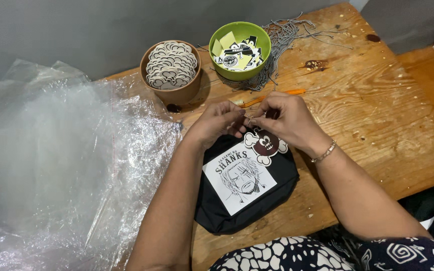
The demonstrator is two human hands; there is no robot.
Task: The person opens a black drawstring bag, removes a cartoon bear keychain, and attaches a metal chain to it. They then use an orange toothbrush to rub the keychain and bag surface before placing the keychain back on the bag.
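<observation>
Landmark: a black pouch (247, 188) with a white printed panel, lying on the wooden table (377, 115) close to its near edge.
Left hand (217, 123): held at the pouch's far end, fingers pressed together in a pinch on a small metal fastening; what exactly is gripped cannot be made out.
Right hand (285, 120): held just beside the left, fingertips pinched on the same small fastening.
Charm (265, 144): a dark round skull-and-bones tag resting on the pouch's far end, directly under the right hand.
Beyond the pouch: a brown bowl (172, 70) of white cut-outs, a green bowl (240, 49) of stickers, a heap of ball chains (282, 40), an orange tool (272, 96).
Risk: the tiny fastening is judged likely to slip from the pinch, being small and smooth; the charm could then slide off.
Risk: a sweeping wrist could tip a bowl.
Edges and room: left of the pouch lie crumpled clear plastic sheets (51, 165); right of it bare table is left open.
</observation>
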